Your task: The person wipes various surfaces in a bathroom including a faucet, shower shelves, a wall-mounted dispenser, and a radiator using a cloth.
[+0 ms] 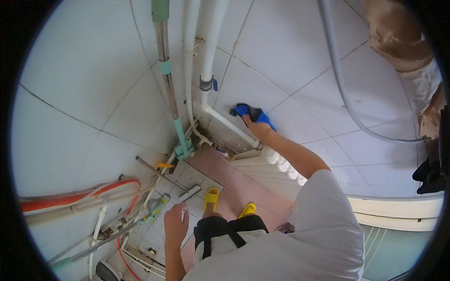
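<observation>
My right hand (258,127) presses a blue and black cloth (262,116) against the white tiled wall (299,77), with the arm stretched out. Just left of the cloth, a white pipe (230,124) slopes down to a white radiator (281,165). The cloth partly hides my fingers. My left hand (177,219) hangs low over the floor with nothing in it, thumb apart from the fingers. Past its fingertips lies a squeegee (190,193) with a metal handle.
A green and metal mop pole (165,70) leans in the corner beside upright white pipes (211,42) with a blue-handled valve (215,85). A grey hose (337,70) hangs at right. Red hoses (81,196) run along the left wall. Another mop (154,209) lies near the floor.
</observation>
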A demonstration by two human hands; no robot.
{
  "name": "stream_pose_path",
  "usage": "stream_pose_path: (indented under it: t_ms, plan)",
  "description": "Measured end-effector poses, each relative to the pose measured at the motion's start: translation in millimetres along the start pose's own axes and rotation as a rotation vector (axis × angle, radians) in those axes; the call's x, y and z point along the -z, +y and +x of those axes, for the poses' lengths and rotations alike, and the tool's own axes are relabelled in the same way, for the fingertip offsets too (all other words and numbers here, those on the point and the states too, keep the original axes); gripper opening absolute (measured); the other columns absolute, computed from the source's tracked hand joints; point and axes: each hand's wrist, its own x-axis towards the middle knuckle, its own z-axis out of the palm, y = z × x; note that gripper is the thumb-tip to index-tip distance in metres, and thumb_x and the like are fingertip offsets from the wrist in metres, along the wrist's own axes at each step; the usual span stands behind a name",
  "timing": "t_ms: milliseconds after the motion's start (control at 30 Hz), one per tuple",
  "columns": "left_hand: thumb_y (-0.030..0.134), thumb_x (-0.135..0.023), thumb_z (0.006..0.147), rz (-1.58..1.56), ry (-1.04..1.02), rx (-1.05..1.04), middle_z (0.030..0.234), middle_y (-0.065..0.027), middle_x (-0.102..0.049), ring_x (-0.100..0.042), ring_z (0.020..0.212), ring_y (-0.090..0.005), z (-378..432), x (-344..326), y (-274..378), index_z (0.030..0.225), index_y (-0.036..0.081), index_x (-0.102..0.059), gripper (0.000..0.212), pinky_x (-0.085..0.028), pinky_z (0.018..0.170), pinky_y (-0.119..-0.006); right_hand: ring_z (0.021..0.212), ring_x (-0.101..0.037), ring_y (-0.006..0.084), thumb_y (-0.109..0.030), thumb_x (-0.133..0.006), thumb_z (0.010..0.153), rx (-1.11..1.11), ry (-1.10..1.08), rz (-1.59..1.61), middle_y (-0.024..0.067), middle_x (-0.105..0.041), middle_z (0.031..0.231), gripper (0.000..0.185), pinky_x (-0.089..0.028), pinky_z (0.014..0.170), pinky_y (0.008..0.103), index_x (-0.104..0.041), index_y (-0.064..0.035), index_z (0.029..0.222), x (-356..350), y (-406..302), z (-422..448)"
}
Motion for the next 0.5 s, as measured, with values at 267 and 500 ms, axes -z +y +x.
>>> stream_pose_path:
  t_ms: [267,500]
  plan:
    - [0.013,-0.058,0.085,0.082,-0.143,0.062,0.101,-0.0187,-0.062,-0.058,0.093,-0.0357,-9.0,-4.6,-19.9,0.107,0.001,-0.059,0.025,-0.046,0.081,-0.044,0.103,-0.053,0.0302,-0.028,-0.051,0.085,-0.376,-0.542,1.181,0.0176,-0.053,0.12,0.05,-0.041,0.089,0.0437,-0.05,-0.0003,0.126,8.3,-5.2,-236.7]
    - [0.014,-0.057,0.086,0.101,-0.177,-0.087,0.105,-0.0185,-0.061,-0.057,0.097,-0.036,32.9,-2.6,27.0,0.108,0.0,-0.058,0.026,-0.044,0.083,-0.043,0.135,-0.021,0.039,-0.043,-0.043,0.091,-2.006,-0.592,0.631,0.0261,-0.023,0.145,0.071,-0.015,0.109,0.0513,-0.026,0.0053,0.14,21.1,-30.9,-467.8]
